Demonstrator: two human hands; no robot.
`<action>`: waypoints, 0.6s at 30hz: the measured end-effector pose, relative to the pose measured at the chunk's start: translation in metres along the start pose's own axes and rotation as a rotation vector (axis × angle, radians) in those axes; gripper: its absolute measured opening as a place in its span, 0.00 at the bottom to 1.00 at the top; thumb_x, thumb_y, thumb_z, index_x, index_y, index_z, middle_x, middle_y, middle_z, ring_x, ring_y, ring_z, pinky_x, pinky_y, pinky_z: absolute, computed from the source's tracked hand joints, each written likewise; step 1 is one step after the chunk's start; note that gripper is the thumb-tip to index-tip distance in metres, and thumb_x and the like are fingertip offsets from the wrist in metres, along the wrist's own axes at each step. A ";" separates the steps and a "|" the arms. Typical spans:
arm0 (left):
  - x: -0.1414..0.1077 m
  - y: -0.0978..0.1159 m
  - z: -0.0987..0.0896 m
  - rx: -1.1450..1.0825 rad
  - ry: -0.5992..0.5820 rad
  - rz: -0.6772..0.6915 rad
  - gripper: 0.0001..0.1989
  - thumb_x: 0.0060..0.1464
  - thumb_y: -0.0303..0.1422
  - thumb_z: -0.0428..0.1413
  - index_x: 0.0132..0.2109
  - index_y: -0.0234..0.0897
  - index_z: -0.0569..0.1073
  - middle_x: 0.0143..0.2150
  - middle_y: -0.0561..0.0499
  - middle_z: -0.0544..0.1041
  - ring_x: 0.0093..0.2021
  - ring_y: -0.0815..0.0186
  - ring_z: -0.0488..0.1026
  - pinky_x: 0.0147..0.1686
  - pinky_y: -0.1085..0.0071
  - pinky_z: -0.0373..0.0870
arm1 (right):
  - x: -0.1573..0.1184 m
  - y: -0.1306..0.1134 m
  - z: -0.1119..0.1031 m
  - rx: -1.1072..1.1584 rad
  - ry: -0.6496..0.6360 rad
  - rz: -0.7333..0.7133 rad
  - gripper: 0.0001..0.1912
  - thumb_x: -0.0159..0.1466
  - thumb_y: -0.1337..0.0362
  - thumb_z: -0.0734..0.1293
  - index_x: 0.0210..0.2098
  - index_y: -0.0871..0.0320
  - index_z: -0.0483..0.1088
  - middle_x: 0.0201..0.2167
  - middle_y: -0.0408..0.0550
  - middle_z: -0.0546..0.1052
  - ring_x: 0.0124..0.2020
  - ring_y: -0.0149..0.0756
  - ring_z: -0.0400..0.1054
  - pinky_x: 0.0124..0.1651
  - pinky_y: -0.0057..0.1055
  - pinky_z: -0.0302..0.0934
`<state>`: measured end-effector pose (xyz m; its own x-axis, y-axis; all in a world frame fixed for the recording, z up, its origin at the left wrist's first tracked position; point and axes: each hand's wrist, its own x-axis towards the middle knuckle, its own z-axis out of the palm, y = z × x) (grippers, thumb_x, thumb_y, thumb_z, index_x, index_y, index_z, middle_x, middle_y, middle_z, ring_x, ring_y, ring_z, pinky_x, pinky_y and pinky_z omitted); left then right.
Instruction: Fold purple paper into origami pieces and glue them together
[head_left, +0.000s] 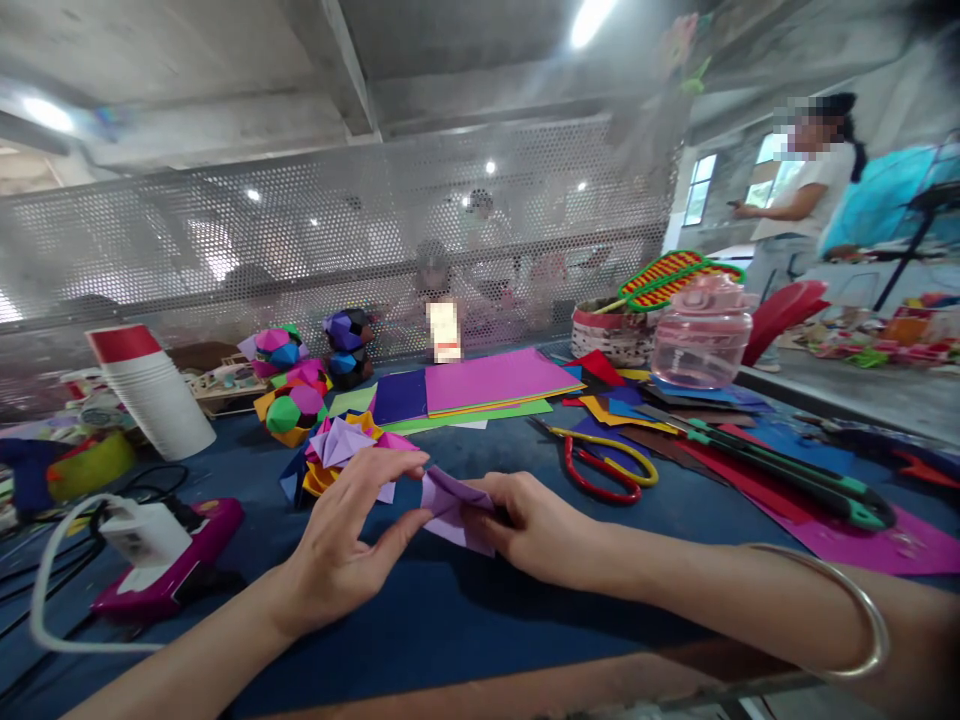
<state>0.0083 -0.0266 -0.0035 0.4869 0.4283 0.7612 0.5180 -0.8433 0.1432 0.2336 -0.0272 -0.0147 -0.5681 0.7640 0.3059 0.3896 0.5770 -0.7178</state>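
1. Nearest the wearer, the lilac paper (pixel 450 512) sits between the two hands, over the blue tabletop (pixel 375 665); whether its lower edge touches down cannot be told.
2. It looks very light and thin, probably stiff enough to keep a crease, yet easily bent or crushed. The dry, matte surface should not be slippery.
3. The best hold would be a gentle fingertip pinch on the outer edges or doubled layers, since pressure across the hollow would likely flatten it.
4. The right hand (pixel 531 525) pinches its right end between thumb and curled fingers.
5. The left hand (pixel 337 545) is loosely spread, thumb and forefinger parted, their tips at its left edge; how firmly they press is unclear.
6. The piece is pale purple, folded and angular, with creases and a shadowed inner fold; fingers hide its right end.
7. Beyond the left hand, a folded-paper cluster (pixel 339 443) shows points of similar lilac.
8. Farther back lies a flat paper stack (pixel 499 382), pink on top.
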 end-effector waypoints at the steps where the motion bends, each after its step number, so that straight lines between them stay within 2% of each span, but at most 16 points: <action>1: 0.001 0.001 0.000 -0.012 -0.012 -0.041 0.26 0.55 0.25 0.59 0.59 0.42 0.63 0.50 0.48 0.73 0.49 0.64 0.72 0.51 0.69 0.69 | 0.000 -0.001 0.000 -0.034 0.003 0.006 0.08 0.58 0.74 0.59 0.32 0.60 0.68 0.23 0.37 0.66 0.23 0.25 0.56 0.26 0.22 0.50; 4: 0.004 0.001 0.000 -0.147 -0.090 -0.170 0.31 0.56 0.26 0.58 0.64 0.43 0.57 0.57 0.45 0.69 0.54 0.62 0.70 0.51 0.68 0.70 | -0.001 -0.003 0.000 -0.148 0.031 0.035 0.08 0.56 0.75 0.59 0.30 0.60 0.68 0.24 0.40 0.69 0.24 0.27 0.58 0.27 0.23 0.50; 6: 0.004 0.000 0.001 -0.215 -0.181 -0.200 0.31 0.57 0.27 0.56 0.65 0.44 0.55 0.56 0.46 0.71 0.54 0.63 0.71 0.51 0.68 0.70 | -0.001 -0.003 -0.001 -0.215 0.052 0.052 0.08 0.56 0.74 0.60 0.30 0.60 0.69 0.24 0.41 0.71 0.24 0.28 0.60 0.27 0.25 0.50; 9: 0.003 -0.002 0.003 -0.175 -0.275 -0.156 0.19 0.59 0.28 0.54 0.57 0.44 0.67 0.48 0.50 0.77 0.49 0.65 0.74 0.50 0.70 0.70 | -0.001 -0.004 -0.002 -0.231 0.081 0.022 0.09 0.56 0.74 0.60 0.31 0.60 0.72 0.25 0.43 0.73 0.26 0.30 0.63 0.29 0.26 0.51; 12: 0.002 -0.003 0.004 -0.130 -0.247 -0.186 0.09 0.59 0.29 0.54 0.46 0.39 0.74 0.40 0.50 0.79 0.40 0.64 0.76 0.42 0.70 0.71 | 0.001 -0.009 -0.004 -0.157 0.126 -0.014 0.11 0.59 0.73 0.60 0.35 0.59 0.74 0.31 0.44 0.76 0.31 0.32 0.66 0.34 0.26 0.55; 15: 0.002 -0.004 0.005 -0.148 -0.229 -0.333 0.06 0.57 0.32 0.55 0.41 0.36 0.74 0.35 0.50 0.79 0.34 0.64 0.76 0.37 0.70 0.71 | 0.001 -0.015 -0.007 -0.092 0.145 -0.003 0.10 0.63 0.61 0.64 0.40 0.58 0.74 0.35 0.46 0.75 0.34 0.33 0.67 0.37 0.28 0.58; 18: 0.004 -0.004 0.007 -0.294 -0.222 -0.498 0.05 0.56 0.33 0.55 0.38 0.36 0.74 0.35 0.50 0.79 0.35 0.63 0.76 0.36 0.70 0.73 | -0.001 -0.019 -0.007 -0.033 0.091 0.036 0.24 0.58 0.49 0.70 0.47 0.57 0.70 0.42 0.48 0.74 0.41 0.37 0.67 0.41 0.30 0.61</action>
<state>0.0131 -0.0194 -0.0058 0.3876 0.8240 0.4133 0.5202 -0.5656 0.6399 0.2317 -0.0368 0.0027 -0.4856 0.8068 0.3364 0.4336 0.5565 -0.7087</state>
